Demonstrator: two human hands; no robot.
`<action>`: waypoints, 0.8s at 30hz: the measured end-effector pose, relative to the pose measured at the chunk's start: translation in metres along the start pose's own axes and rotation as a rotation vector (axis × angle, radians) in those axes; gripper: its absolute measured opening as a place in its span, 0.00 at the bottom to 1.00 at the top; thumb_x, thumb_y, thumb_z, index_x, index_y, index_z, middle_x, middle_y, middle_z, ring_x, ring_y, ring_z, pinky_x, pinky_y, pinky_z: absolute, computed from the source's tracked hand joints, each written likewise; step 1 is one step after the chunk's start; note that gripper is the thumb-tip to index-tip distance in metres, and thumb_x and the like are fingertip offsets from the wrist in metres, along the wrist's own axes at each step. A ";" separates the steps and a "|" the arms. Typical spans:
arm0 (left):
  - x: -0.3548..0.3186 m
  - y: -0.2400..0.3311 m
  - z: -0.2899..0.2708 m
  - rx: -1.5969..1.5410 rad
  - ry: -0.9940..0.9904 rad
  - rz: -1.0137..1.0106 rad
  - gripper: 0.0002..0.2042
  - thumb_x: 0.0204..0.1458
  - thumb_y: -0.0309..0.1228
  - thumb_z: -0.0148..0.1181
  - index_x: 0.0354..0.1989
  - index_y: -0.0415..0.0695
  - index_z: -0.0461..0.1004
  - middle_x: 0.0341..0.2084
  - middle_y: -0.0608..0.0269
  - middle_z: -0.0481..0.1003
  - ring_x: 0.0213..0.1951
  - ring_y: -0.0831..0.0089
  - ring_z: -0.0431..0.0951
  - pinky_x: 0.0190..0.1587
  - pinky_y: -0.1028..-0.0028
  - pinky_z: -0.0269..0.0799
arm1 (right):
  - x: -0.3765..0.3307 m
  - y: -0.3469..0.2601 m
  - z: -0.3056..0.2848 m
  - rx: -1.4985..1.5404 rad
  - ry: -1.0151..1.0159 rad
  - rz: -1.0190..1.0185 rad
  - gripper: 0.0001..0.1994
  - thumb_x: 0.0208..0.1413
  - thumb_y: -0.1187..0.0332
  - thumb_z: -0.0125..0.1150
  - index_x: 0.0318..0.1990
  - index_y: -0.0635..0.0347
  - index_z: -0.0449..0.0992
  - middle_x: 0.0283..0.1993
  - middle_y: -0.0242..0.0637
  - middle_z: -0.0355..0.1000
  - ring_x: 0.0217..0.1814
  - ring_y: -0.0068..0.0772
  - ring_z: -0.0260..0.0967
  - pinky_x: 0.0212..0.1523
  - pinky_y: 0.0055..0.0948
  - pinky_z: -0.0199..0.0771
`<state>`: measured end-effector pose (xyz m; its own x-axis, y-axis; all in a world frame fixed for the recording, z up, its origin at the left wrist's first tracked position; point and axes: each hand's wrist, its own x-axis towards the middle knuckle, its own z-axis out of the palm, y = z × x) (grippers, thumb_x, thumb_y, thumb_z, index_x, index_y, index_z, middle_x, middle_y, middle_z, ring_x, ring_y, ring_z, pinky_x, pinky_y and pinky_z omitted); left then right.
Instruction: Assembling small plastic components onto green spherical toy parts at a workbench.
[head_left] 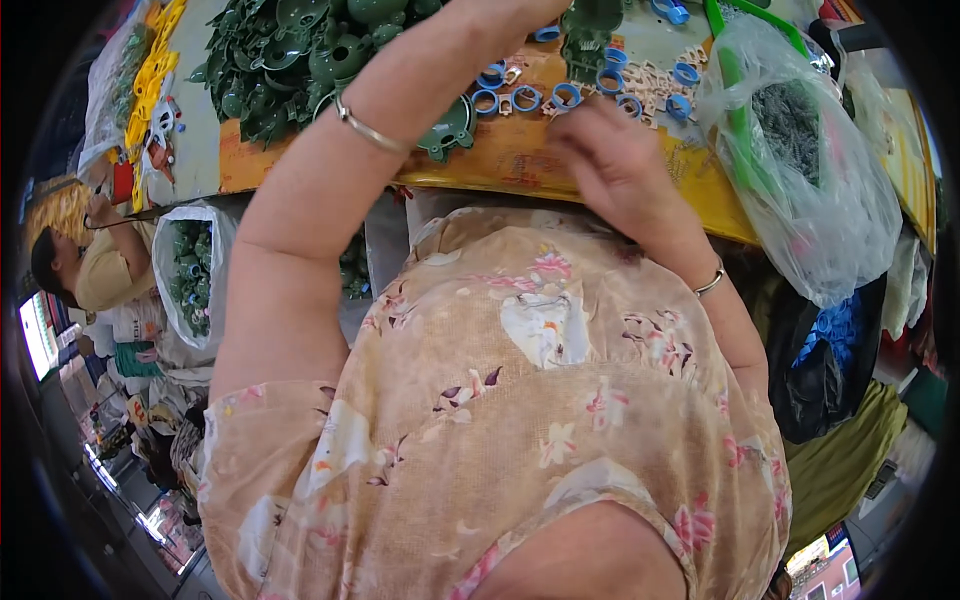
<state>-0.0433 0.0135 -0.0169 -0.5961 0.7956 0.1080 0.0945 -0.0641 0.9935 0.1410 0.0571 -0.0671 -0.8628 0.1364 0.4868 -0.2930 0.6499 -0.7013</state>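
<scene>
My left arm reaches across to the upper edge, where the left hand [548, 6] is mostly cut off and its fingers are out of sight. Right beside it is a dark green molded plastic part [592, 38]; whether the hand holds it cannot be made out. My right hand [625, 165] hovers at the near side of the table with fingers curled and slightly blurred; anything between them is hidden. Just beyond lie several blue plastic rings [566, 95] and small tan plastic pieces [650, 88]. One green round part [450, 130] rests near my left forearm.
A heap of dark green plastic parts [290, 60] covers the table's left side. Yellow pieces [150, 80] lie farther left. At right stands a green basket [735, 95] with a clear plastic bag [820, 230]. A white sack of green parts [190, 275] and another person [115, 260] are at left.
</scene>
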 end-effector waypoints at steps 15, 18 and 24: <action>0.134 0.042 0.066 0.535 0.251 0.007 0.27 0.56 0.51 0.51 0.42 0.34 0.74 0.38 0.47 0.74 0.32 0.63 0.77 0.36 0.63 0.71 | -0.002 -0.014 0.014 -0.224 -0.399 -0.114 0.05 0.48 0.73 0.55 0.33 0.62 0.72 0.36 0.44 0.65 0.35 0.45 0.71 0.31 0.39 0.74; 0.123 0.047 0.035 0.725 -0.166 0.114 0.18 0.50 0.40 0.56 0.35 0.34 0.78 0.36 0.36 0.77 0.40 0.55 0.80 0.43 0.62 0.73 | -0.003 -0.017 0.008 -0.218 -0.246 -0.112 0.05 0.48 0.74 0.54 0.34 0.61 0.72 0.35 0.44 0.65 0.35 0.45 0.71 0.31 0.39 0.73; 0.065 0.016 -0.004 1.559 -0.594 0.212 0.11 0.45 0.22 0.59 0.38 0.43 0.78 0.35 0.51 0.79 0.41 0.53 0.80 0.42 0.61 0.76 | -0.009 -0.007 -0.001 -0.035 -0.075 0.030 0.08 0.49 0.78 0.56 0.38 0.64 0.71 0.35 0.47 0.67 0.35 0.49 0.71 0.32 0.39 0.72</action>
<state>-0.0835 0.0617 0.0059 -0.1422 0.9762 -0.1638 0.9893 0.1344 -0.0575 0.1515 0.0523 -0.0664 -0.8999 0.1004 0.4244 -0.2533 0.6720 -0.6959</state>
